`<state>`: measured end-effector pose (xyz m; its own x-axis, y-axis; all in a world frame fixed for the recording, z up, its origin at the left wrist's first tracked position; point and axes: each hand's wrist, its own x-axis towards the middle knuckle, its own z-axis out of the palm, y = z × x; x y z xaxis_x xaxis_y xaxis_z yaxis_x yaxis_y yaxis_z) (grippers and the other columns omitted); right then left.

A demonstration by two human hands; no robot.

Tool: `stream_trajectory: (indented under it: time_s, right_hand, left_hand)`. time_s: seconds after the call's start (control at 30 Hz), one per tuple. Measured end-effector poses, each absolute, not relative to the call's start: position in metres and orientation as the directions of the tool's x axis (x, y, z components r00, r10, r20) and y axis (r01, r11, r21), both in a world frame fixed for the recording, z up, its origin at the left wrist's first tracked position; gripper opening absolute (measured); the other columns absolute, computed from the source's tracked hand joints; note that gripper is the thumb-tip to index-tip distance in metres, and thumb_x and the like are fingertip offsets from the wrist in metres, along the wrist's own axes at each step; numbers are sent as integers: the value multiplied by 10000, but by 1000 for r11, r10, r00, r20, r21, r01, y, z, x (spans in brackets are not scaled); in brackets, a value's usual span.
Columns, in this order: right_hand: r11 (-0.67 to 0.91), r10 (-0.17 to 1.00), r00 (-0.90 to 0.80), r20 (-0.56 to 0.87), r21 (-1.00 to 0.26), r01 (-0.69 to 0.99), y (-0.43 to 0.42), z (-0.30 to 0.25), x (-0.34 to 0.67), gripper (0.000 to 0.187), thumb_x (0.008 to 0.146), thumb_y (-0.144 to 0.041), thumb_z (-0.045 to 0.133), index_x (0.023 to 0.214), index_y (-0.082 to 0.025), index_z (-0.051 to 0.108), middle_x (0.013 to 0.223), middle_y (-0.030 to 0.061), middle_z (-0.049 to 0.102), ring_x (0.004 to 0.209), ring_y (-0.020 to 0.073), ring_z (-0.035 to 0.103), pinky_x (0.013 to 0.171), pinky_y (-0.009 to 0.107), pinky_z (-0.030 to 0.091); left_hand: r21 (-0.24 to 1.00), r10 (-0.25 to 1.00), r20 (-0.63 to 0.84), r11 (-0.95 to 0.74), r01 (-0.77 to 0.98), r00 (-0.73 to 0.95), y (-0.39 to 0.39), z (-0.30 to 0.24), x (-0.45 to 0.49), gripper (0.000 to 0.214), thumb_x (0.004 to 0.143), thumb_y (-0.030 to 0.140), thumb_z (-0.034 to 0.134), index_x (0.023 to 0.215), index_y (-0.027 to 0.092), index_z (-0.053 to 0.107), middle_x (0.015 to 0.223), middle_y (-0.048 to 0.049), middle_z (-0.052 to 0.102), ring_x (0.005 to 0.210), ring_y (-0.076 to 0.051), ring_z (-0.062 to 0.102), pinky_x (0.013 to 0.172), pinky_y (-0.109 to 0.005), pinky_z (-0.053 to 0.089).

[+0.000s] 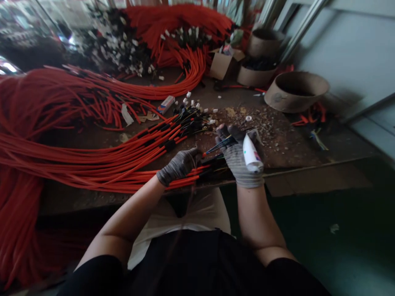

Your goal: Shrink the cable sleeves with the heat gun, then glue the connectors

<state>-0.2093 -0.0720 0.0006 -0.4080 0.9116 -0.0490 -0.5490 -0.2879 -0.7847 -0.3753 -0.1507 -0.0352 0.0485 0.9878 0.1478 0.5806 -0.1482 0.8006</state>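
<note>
My left hand [179, 165], in a grey knit glove, is closed on a bundle of red cables [129, 164] near the table's front edge. My right hand [239, 158], also gloved, is closed around a white tube [251, 154] with red and green print. Its fingertips also pinch the thin dark wire ends [220, 144] that stick out of the held cable. More black-tipped cable ends [188, 121] lie fanned out just beyond my hands.
Huge heaps of red cable [46, 115] cover the left and back of the worn table [293, 144]. Round cardboard tubs [296, 90] and a small cardboard box [220, 63] stand at the back right. A small white box [166, 104] and scraps lie mid-table. A grey wall [354, 53] rises at right.
</note>
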Motion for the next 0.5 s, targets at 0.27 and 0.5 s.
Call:
stream_trajectory:
  time_s: [0.27, 0.5]
  right_hand:
    - [-109, 976, -218, 7, -850, -515, -97, 24, -199, 276, 815, -574, 609, 752, -314, 675, 954, 45, 731, 1147, 268, 652, 1010, 528, 534]
    - [-167, 924, -381, -18, -917, -362, -98, 30, -200, 369, 840, -608, 564, 707, -288, 692, 996, 58, 748, 1142, 277, 660, 889, 493, 600]
  left_hand:
    - [911, 946, 273, -197, 361, -172, -151, -21, -336, 182, 900, 308, 580, 927, 146, 660, 883, -52, 708, 812, -139, 635, 766, -244, 512]
    - [814, 973, 213, -224, 535, 83, -140, 11, -355, 125, 814, 257, 631, 825, 133, 642, 694, 1, 623, 603, -98, 512, 606, -222, 416]
